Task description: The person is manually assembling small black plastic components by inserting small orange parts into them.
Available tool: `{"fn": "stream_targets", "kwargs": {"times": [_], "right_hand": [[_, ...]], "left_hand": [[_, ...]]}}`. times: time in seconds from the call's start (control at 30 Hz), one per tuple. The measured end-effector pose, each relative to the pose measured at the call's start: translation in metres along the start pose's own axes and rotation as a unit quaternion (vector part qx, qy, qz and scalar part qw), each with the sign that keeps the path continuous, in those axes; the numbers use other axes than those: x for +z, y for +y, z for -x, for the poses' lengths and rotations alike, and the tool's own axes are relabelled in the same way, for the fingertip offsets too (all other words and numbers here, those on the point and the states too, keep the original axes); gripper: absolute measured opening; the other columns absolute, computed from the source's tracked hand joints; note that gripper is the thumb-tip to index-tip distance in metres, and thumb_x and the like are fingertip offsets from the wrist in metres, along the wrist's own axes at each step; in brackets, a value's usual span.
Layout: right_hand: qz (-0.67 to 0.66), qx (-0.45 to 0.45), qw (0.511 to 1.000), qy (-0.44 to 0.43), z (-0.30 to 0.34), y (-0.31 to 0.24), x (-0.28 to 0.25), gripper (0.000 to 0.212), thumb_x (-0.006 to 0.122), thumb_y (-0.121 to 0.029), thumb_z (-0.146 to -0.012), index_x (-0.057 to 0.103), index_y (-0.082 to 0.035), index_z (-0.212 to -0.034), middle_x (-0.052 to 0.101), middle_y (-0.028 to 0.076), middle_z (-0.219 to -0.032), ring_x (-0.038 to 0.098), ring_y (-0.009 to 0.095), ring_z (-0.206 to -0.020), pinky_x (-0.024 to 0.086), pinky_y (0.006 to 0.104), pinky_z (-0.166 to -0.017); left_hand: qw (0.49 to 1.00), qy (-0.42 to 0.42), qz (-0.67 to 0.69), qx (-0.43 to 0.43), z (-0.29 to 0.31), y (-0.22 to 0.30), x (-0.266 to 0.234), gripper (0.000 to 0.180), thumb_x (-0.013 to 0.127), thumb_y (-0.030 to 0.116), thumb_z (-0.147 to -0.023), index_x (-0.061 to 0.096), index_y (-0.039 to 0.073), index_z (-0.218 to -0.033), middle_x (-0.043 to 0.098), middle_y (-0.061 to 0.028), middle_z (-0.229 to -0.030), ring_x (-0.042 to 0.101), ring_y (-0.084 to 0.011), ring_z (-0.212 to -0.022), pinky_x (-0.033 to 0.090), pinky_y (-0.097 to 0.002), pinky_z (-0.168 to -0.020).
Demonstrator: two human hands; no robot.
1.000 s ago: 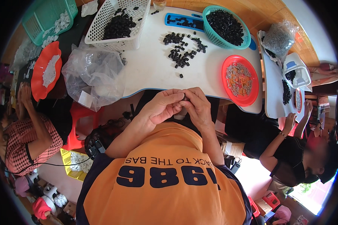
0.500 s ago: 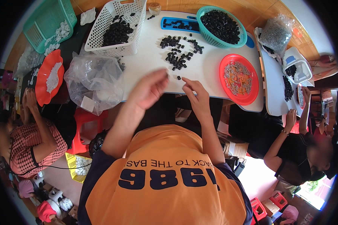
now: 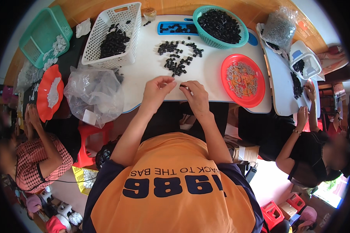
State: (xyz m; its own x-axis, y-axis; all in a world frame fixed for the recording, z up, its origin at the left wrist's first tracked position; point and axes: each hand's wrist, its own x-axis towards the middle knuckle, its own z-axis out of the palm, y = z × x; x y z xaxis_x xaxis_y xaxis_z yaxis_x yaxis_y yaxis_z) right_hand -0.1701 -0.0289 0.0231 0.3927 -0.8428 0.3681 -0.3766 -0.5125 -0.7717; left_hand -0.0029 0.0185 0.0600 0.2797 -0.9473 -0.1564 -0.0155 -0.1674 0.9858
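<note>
Over the near edge of the white table [image 3: 206,72], my two hands work close together, a small gap between their fingertips. My right hand [image 3: 196,97] pinches a small black plastic piece [image 3: 181,85] between thumb and forefinger. Thumb and fingers of my left hand [image 3: 156,93] are drawn together; whatever is between them, if anything, is too small to make out. Just beyond my fingertips lies a loose cluster of small black plastic pieces [image 3: 176,66], the nearest of them beside my left fingers. A red plate [image 3: 224,79] with many tiny greyish parts sits to the right.
Along the back stand a white perforated basket [image 3: 131,54], a blue tray [image 3: 159,24] and a teal basket [image 3: 210,42], all holding black pieces. A clear plastic bag [image 3: 93,93] slumps over the left edge. Co-workers sit at both sides, beside other tables.
The single black piece lying by my right forefinger is now pinched in my right hand. My left hand has turned, its fingertips closing together near the cluster. The whole view has shifted slightly.
</note>
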Motion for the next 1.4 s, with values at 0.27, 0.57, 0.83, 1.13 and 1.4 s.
{"fn": "stream_targets", "kwargs": {"times": [0.27,0.57,0.83,1.13,1.4], "right_hand": [[-0.023,-0.068,0.997,0.03,0.012,-0.026,-0.044,0.024,0.076,-0.005,-0.075,0.068,-0.007,-0.098,0.068,0.008,-0.096,0.063,0.024,-0.085,0.049,0.0352,-0.079],[0.153,0.131,0.963,0.178,-0.014,0.066,-0.163,0.012,0.071,-0.011,-0.082,0.073,-0.003,-0.091,0.068,0.012,-0.092,0.066,0.027,-0.082,0.052,0.037,-0.073],[0.29,0.047,0.954,0.058,-0.044,0.128,-0.194,0.014,0.071,-0.012,-0.079,0.074,-0.005,-0.091,0.065,0.012,-0.093,0.064,0.031,-0.089,0.05,0.0417,-0.078],[0.261,0.086,0.961,0.01,-0.046,0.142,-0.194,0.015,0.067,-0.014,-0.083,0.072,-0.003,-0.094,0.063,0.015,-0.095,0.062,0.033,-0.094,0.049,0.0419,-0.082],[0.032,0.175,0.978,0.108,-0.038,0.058,-0.172,0.014,0.068,-0.009,-0.087,0.072,-0.002,-0.098,0.069,0.006,-0.079,0.063,0.011,-0.07,0.049,0.0259,-0.068]], "left_hand": [[0.952,-0.098,0.264,-0.119,0.011,-0.016,0.024,0.015,0.068,0.004,-0.088,0.067,-0.001,-0.102,0.069,-0.0068,-0.091,0.066,-0.0123,-0.076,0.054,-0.0236,-0.069],[0.904,-0.095,0.38,-0.173,0.027,-0.022,0.022,0.02,0.065,-0.001,-0.09,0.066,-0.002,-0.109,0.07,-0.0111,-0.094,0.068,-0.014,-0.078,0.059,-0.0236,-0.071],[0.901,-0.114,0.385,-0.164,0.034,-0.02,0.022,0.018,0.066,0.0,-0.089,0.067,-0.002,-0.106,0.071,-0.016,-0.099,0.07,-0.0166,-0.082,0.06,-0.0248,-0.072],[0.916,-0.104,0.363,-0.137,0.04,-0.007,0.017,0.017,0.066,-0.002,-0.088,0.066,-0.003,-0.105,0.07,-0.0156,-0.099,0.07,-0.0174,-0.083,0.059,-0.0256,-0.074],[0.892,-0.138,0.413,-0.118,0.04,0.004,0.019,0.016,0.065,-0.002,-0.089,0.067,-0.001,-0.104,0.071,-0.0142,-0.098,0.069,-0.0176,-0.082,0.058,-0.0271,-0.075]]}}
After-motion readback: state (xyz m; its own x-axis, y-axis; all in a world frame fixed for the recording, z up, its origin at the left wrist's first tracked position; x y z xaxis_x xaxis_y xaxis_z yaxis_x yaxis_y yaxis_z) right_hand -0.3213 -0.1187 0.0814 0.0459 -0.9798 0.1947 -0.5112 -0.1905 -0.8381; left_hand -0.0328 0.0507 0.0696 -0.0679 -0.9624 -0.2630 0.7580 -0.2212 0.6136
